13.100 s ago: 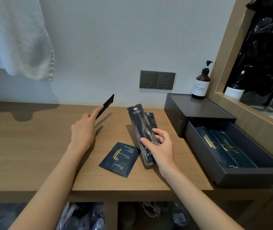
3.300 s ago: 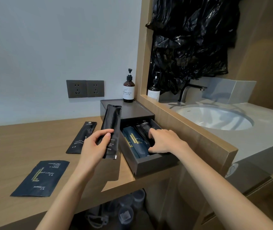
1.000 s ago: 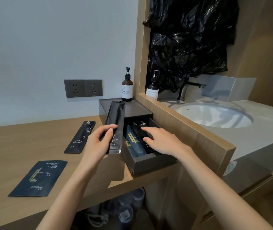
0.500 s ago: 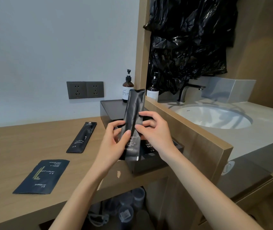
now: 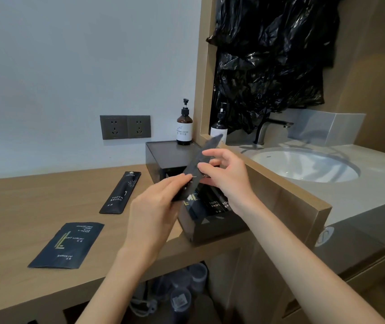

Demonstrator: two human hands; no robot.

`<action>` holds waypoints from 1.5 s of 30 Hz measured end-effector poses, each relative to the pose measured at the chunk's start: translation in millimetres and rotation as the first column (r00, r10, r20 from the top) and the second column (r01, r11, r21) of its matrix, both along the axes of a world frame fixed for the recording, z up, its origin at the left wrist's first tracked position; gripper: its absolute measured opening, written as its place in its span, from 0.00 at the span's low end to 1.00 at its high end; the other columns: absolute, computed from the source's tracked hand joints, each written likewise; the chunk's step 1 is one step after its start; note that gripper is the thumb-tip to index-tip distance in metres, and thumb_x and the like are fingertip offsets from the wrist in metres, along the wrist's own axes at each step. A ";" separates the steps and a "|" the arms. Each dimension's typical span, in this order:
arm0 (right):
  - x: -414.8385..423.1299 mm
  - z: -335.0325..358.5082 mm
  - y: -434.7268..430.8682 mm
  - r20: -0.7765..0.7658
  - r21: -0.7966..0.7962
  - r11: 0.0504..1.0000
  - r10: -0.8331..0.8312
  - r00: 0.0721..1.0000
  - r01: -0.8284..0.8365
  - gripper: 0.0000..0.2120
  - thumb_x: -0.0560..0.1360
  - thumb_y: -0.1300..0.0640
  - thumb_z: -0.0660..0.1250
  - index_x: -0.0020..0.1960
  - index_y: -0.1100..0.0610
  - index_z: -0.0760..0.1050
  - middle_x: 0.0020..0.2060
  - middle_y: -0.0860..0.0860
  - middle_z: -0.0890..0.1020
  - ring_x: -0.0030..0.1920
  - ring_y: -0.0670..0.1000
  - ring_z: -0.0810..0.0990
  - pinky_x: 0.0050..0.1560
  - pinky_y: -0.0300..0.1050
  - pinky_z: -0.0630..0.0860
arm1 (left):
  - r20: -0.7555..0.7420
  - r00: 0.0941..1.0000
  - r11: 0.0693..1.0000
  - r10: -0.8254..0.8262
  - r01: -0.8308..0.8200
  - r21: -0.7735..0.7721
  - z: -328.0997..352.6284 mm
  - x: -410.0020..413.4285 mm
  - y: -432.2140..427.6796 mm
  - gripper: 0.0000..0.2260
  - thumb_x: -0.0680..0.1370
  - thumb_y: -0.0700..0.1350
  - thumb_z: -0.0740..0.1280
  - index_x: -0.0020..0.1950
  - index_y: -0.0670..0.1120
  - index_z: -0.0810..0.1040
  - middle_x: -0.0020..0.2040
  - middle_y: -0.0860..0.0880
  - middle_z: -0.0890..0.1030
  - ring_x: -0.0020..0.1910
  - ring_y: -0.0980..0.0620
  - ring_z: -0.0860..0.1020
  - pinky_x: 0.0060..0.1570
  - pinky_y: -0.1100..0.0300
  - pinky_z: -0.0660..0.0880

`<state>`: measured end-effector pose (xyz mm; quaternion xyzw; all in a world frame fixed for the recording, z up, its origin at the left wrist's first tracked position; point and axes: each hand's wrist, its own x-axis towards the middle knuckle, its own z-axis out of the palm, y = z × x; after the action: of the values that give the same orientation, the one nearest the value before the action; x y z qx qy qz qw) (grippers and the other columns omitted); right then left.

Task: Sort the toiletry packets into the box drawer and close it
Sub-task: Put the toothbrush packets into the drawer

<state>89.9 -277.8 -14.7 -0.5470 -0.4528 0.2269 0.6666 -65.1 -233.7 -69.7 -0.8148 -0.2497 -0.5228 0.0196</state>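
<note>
Where both hands meet: long packet, pinched by left hand and right hand, tilted above open drawer.
Change: right hand has left drawer; insertion likely next.
Desk: toothbrush packet, shower cap packet outstanding.

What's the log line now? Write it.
left hand, right hand: hold long packet above open drawer | counter: toothbrush packet, shower cap packet

Dark grey box sits at the right end of the counter, and its drawer is pulled open. Inside, dark packets lie lengthwise, 2 of them reading TOOTH BRUSH. 1 long black packet is up in the air over the drawer, tilted, top end up-right. Flat on the counter to the left are a slim toothbrush packet and a navy shower cap packet.
</note>
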 end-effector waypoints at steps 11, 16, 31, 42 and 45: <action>-2.2 -10.1 -3.4 -0.103 0.021 0.999 0.038 0.994 -0.036 0.18 0.76 0.61 0.68 0.63 0.54 0.69 0.55 0.53 0.79 0.55 0.51 0.82 0.56 0.47 0.80 | 0.859 0.446 0.206 0.251 0.843 -0.497 26.5 -0.5 -0.9 0.06 0.77 0.45 0.68 0.52 0.46 0.78 0.46 0.46 0.84 0.35 0.56 0.84 0.33 0.67 0.80; -8.7 -3.9 -2.8 -0.148 0.108 0.993 0.057 0.987 -0.041 0.19 0.74 0.62 0.70 0.63 0.55 0.69 0.51 0.57 0.81 0.50 0.50 0.84 0.50 0.42 0.81 | 0.848 0.437 0.019 0.300 0.886 -0.463 20.7 2.9 -5.3 0.08 0.76 0.46 0.70 0.52 0.44 0.79 0.45 0.45 0.86 0.39 0.52 0.85 0.38 0.64 0.82; 2.1 -2.5 -10.6 -0.119 -0.012 1.000 0.027 0.993 -0.029 0.15 0.75 0.65 0.69 0.61 0.55 0.76 0.42 0.52 0.84 0.38 0.44 0.84 0.37 0.39 0.80 | 0.507 0.839 0.368 -0.197 0.543 -0.755 12.0 -0.6 -12.0 0.05 0.74 0.46 0.72 0.44 0.46 0.86 0.40 0.50 0.86 0.36 0.60 0.80 0.34 0.71 0.72; 39.2 7.3 -34.4 0.107 -0.337 0.941 0.062 0.992 -0.022 0.15 0.75 0.63 0.69 0.60 0.53 0.80 0.47 0.53 0.86 0.46 0.48 0.84 0.38 0.35 0.79 | 0.272 0.947 0.589 -0.173 0.321 -0.742 1.2 10.1 3.7 0.14 0.79 0.51 0.63 0.63 0.51 0.77 0.58 0.55 0.80 0.54 0.62 0.76 0.54 0.66 0.73; 44.2 4.9 -34.7 0.169 -0.484 0.875 0.115 0.979 -0.020 0.13 0.75 0.63 0.68 0.59 0.52 0.80 0.47 0.50 0.85 0.46 0.46 0.83 0.34 0.33 0.76 | 0.164 0.979 0.590 -0.122 0.204 -0.781 -9.8 12.4 16.8 0.19 0.80 0.48 0.63 0.71 0.49 0.70 0.68 0.50 0.74 0.66 0.52 0.72 0.64 0.56 0.71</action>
<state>134.0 -312.5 -9.8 -0.6980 -0.4636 0.3013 0.4550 -52.6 -217.0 -79.5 -0.7329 -0.3806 -0.3942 -0.4033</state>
